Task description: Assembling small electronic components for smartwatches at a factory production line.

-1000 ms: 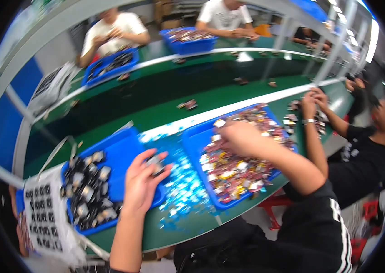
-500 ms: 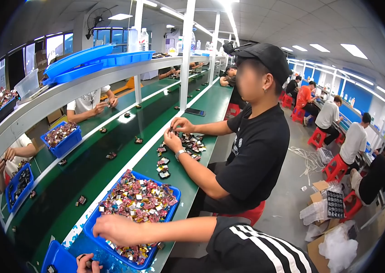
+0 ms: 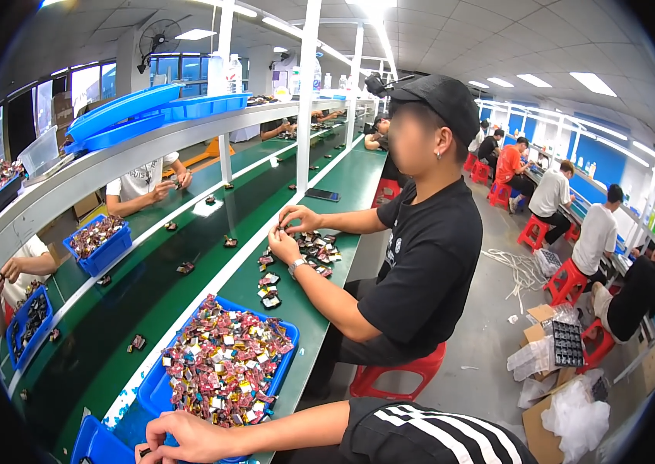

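Observation:
My right hand (image 3: pixel 188 438) is at the bottom edge, below the heap of small parts. Its thumb and fingers are curled together at a small dark part (image 3: pixel 144 452), only partly visible. My left hand is almost wholly hidden by the right one and the frame's edge, so its fingers cannot be made out. Just beyond my right hand stands a blue tray (image 3: pixel 293 334), heaped with small red, silver and yellow wired parts (image 3: pixel 223 356). Another blue bin (image 3: pixel 95 442) sits at the lower left, beside my hands.
A co-worker in a black shirt (image 3: pixel 436 247) sits at the right, handling parts over a small pile (image 3: pixel 316 249). The green conveyor belt (image 3: pixel 165 286) carries scattered parts. Across it are blue bins (image 3: pixel 103 246) and other workers. A phone (image 3: pixel 322 195) lies farther along.
My right hand has moved from above the heaped tray toward me, down to the bottom edge where my left hand was showing. The view has shifted slightly.

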`<state>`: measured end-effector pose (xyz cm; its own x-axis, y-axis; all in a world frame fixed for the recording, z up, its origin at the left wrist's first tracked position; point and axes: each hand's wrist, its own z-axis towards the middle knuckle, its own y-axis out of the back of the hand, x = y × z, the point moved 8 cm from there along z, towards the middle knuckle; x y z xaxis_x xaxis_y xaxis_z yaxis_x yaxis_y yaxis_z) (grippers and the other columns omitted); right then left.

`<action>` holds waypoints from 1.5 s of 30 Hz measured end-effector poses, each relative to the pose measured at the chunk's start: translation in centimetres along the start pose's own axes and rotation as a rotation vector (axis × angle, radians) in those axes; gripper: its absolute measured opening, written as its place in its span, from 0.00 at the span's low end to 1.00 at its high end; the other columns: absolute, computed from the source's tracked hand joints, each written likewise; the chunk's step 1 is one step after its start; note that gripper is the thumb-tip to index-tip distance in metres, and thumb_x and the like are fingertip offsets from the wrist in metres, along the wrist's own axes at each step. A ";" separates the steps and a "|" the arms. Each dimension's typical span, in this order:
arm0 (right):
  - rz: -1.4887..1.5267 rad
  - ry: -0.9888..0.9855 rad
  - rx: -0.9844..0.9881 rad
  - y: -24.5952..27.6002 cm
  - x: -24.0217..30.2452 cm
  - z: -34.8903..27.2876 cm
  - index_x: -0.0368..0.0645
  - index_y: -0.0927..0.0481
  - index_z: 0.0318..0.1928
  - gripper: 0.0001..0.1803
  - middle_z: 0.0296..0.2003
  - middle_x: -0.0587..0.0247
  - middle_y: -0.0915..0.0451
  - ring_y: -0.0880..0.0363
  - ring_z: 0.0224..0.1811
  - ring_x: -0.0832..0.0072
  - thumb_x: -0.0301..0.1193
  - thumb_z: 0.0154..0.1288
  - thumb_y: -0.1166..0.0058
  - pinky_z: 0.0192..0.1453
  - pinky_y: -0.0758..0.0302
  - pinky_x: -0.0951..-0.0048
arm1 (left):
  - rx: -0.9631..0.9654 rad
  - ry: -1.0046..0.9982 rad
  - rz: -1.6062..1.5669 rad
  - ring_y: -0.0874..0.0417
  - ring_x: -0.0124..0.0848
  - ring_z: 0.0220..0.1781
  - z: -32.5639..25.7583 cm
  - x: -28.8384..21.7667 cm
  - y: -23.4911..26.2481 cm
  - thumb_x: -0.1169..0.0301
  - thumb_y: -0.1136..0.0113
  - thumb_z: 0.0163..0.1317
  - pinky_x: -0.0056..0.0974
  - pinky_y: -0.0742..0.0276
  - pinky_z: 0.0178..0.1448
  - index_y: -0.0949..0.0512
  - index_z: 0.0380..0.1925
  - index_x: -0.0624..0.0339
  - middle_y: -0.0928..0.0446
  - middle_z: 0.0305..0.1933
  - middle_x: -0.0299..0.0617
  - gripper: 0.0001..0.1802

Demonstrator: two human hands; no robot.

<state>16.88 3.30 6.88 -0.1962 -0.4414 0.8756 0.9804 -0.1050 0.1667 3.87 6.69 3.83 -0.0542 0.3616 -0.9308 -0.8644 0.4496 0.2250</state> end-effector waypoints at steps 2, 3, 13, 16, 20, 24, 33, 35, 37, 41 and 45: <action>-0.104 -0.036 -0.019 0.3 -0.4 -0.1 0.38 0.25 0.30 0.06 0.29 0.58 0.21 0.23 0.39 0.60 0.27 0.55 0.42 0.45 0.28 0.62 | -0.011 -0.005 0.013 0.25 0.26 0.39 0.0 0.3 0.1 0.82 0.40 0.61 0.29 0.28 0.44 0.21 0.37 0.74 0.25 0.43 0.39 0.05; -0.104 -0.039 -0.015 0.3 -0.7 -0.2 0.38 0.25 0.30 0.06 0.29 0.58 0.21 0.23 0.39 0.60 0.27 0.55 0.42 0.45 0.28 0.62 | -0.020 -0.013 0.027 0.25 0.26 0.39 0.0 0.5 0.2 0.82 0.39 0.61 0.29 0.27 0.44 0.21 0.36 0.74 0.25 0.43 0.39 0.05; -0.244 -0.001 0.034 0.0 -0.9 0.4 0.41 0.27 0.32 0.07 0.31 0.57 0.23 0.25 0.41 0.58 0.28 0.57 0.43 0.45 0.30 0.59 | -0.057 -0.072 0.061 0.24 0.28 0.39 0.4 -0.2 0.4 0.81 0.38 0.59 0.30 0.26 0.44 0.21 0.35 0.73 0.24 0.43 0.41 0.06; -0.202 -0.026 0.061 -0.7 -0.6 0.8 0.40 0.28 0.33 0.07 0.31 0.55 0.23 0.23 0.39 0.55 0.28 0.57 0.43 0.41 0.29 0.57 | -0.076 -0.065 0.101 0.25 0.28 0.40 0.2 -0.5 1.1 0.81 0.38 0.60 0.30 0.27 0.44 0.22 0.35 0.73 0.24 0.44 0.41 0.05; -0.226 0.089 0.046 -1.8 -0.4 1.0 0.39 0.24 0.37 0.05 0.30 0.52 0.24 0.21 0.35 0.51 0.26 0.60 0.45 0.37 0.25 0.58 | -0.126 -0.065 0.049 0.22 0.29 0.41 -0.5 0.8 2.4 0.81 0.39 0.61 0.30 0.24 0.46 0.20 0.36 0.70 0.23 0.45 0.42 0.04; -0.493 0.187 0.006 -0.9 1.2 0.4 0.40 0.24 0.39 0.08 0.41 0.51 0.23 0.23 0.46 0.51 0.25 0.57 0.43 0.47 0.25 0.58 | -0.173 -0.053 0.080 0.21 0.36 0.42 0.9 0.2 1.6 0.78 0.33 0.46 0.37 0.27 0.50 0.17 0.27 0.66 0.20 0.37 0.46 0.06; -0.415 -0.157 0.171 0.2 -0.7 0.4 0.42 0.22 0.55 0.20 0.36 0.55 0.21 0.21 0.36 0.65 0.19 0.61 0.46 0.41 0.24 0.68 | -0.083 0.178 -0.477 0.23 0.23 0.36 1.0 3.0 1.5 0.79 0.37 0.59 0.28 0.27 0.40 0.20 0.31 0.68 0.23 0.39 0.39 0.03; -0.229 -0.178 0.138 -0.1 -1.2 0.9 0.42 0.20 0.53 0.18 0.38 0.57 0.21 0.21 0.37 0.70 0.20 0.62 0.45 0.40 0.24 0.70 | -0.021 0.204 -0.560 0.23 0.23 0.35 0.7 2.7 1.3 0.79 0.38 0.60 0.28 0.27 0.40 0.20 0.32 0.68 0.23 0.38 0.39 0.02; 0.003 -0.179 0.187 -1.0 -1.0 1.2 0.40 0.18 0.49 0.13 0.41 0.61 0.21 0.23 0.38 0.80 0.22 0.65 0.45 0.38 0.25 0.76 | 0.056 0.229 -0.670 0.23 0.24 0.35 0.4 2.8 0.7 0.77 0.40 0.62 0.29 0.26 0.40 0.20 0.33 0.67 0.23 0.37 0.40 0.03; 0.349 -0.248 0.124 -1.1 -2.3 0.9 0.35 0.21 0.43 0.07 0.43 0.61 0.22 0.23 0.42 0.79 0.22 0.65 0.44 0.41 0.22 0.79 | 0.214 0.275 -0.713 0.24 0.23 0.38 0.5 3.0 -0.1 0.75 0.44 0.66 0.28 0.27 0.41 0.23 0.45 0.65 0.23 0.46 0.41 0.09; 0.359 -0.288 -0.080 1.1 -3.3 0.8 0.34 0.23 0.41 0.05 0.36 0.62 0.20 0.21 0.37 0.80 0.20 0.66 0.45 0.43 0.20 0.77 | 0.045 0.227 -0.778 0.23 0.32 0.53 0.9 2.7 0.4 0.76 0.52 0.68 0.32 0.27 0.50 0.41 0.64 0.59 0.30 0.62 0.48 0.24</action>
<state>18.62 5.36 4.53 0.1791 -0.1980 0.9637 0.9787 -0.0645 -0.1952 3.76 8.57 1.65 0.4496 -0.2404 -0.8603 -0.6761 0.5378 -0.5036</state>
